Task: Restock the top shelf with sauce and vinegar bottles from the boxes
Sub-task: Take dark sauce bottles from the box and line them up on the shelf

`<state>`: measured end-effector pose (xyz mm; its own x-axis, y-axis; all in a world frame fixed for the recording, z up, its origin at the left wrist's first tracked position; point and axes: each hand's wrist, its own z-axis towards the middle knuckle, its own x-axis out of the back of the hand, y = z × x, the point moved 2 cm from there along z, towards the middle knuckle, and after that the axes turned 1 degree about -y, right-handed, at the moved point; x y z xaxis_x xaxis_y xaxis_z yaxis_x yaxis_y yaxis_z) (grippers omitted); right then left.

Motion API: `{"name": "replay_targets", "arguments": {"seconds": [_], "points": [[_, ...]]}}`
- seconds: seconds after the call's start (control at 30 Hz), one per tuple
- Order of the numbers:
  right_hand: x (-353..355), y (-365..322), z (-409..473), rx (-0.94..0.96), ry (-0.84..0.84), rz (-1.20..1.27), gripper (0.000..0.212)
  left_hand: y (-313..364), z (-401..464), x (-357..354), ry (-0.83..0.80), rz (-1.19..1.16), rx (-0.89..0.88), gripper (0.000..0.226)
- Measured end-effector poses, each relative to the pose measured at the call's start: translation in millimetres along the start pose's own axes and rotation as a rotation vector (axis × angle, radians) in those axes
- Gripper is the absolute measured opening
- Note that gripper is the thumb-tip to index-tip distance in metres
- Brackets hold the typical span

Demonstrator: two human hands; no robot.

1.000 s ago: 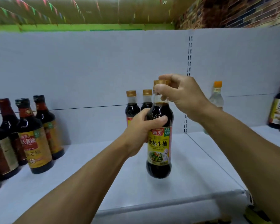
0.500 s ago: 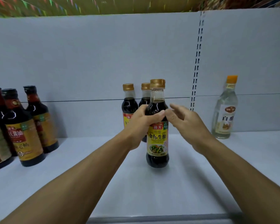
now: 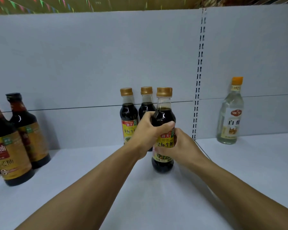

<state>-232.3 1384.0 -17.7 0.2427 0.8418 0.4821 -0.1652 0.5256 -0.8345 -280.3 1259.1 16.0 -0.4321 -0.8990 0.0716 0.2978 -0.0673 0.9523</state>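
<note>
I hold a soy sauce bottle (image 3: 163,130) with both my hands. It stands up straight on the white shelf (image 3: 156,196), near the middle. My left hand (image 3: 150,130) wraps around its dark, round top part, with my fingers curled tight on the glass. My right hand (image 3: 178,145) wraps around the yellow label lower down, from the right side. The bottle has a gold cap (image 3: 164,92) and dark sauce inside.

Just behind it stand two more bottles (image 3: 129,113) of the same kind, side by side, close to the grey back wall (image 3: 90,63). My left hand hides part of them.

Far to the right stands a clear vinegar bottle (image 3: 230,113) with an orange cap. It is well apart from the bottle I hold.

On the left side of the shelf stand some bigger dark bottles (image 3: 12,146) with black caps and gold labels. They are well apart from my hands too.
</note>
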Motion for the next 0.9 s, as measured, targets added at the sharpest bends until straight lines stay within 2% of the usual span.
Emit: {"name": "replay_targets", "arguments": {"seconds": [0.13,0.47,0.9], "points": [[7.8,5.5,16.2,-0.019,0.010,-0.025,0.054,-8.5,3.4,-2.3,-0.037,0.039,0.016,0.055],[15.0,26.0,66.8,-0.063,0.026,0.011,0.058,-47.2,-4.8,8.3,-0.105,0.112,0.145,0.040],[12.0,36.5,89.0,-0.066,-0.021,0.032,0.040,-61.0,-5.3,8.4,-0.120,0.211,0.173,0.066]]}}
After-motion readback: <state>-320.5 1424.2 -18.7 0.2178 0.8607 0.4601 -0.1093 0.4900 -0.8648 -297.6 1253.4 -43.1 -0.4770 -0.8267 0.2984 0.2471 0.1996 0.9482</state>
